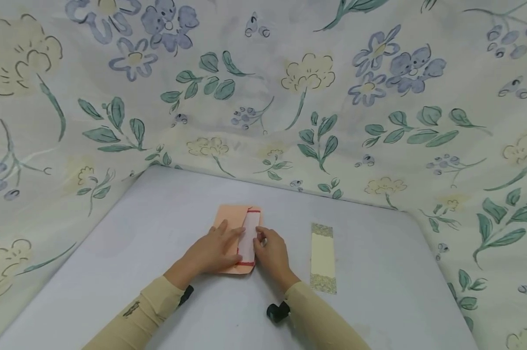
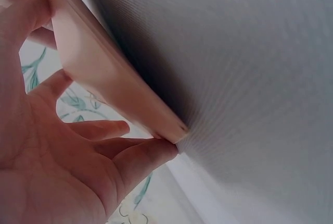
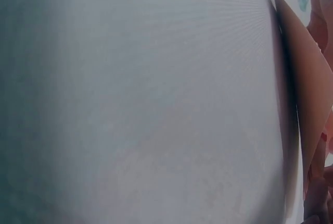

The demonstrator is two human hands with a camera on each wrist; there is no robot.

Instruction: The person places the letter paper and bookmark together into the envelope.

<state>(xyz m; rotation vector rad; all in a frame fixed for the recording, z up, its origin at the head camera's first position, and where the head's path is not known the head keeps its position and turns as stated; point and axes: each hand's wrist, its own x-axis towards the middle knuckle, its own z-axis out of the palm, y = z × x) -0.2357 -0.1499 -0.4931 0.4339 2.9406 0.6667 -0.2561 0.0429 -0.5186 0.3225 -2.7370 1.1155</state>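
A folded piece of peach paper (image 1: pixel 232 214) lies on the table, with a white strip (image 1: pixel 248 243) that has red bands near both ends along its right side. My left hand (image 1: pixel 217 248) rests on the peach paper with fingers spread, its fingertips and thumb at the strip's left edge. In the left wrist view, fingertips touch the rim of the peach paper (image 2: pixel 99 73). My right hand (image 1: pixel 273 253) pinches the paper's right edge beside the strip, with fingers bent. The right wrist view shows a peach edge (image 3: pixel 307 73) lifted at a slant, the fingers mostly cut off.
To the right lies a cream strip (image 1: pixel 323 255) with glittery greenish ends. Black wrist gear (image 1: pixel 278 312) shows by the right sleeve. The white table (image 1: pixel 180 194) meets a flower-patterned cloth (image 1: pixel 263 97) at its back and sides.
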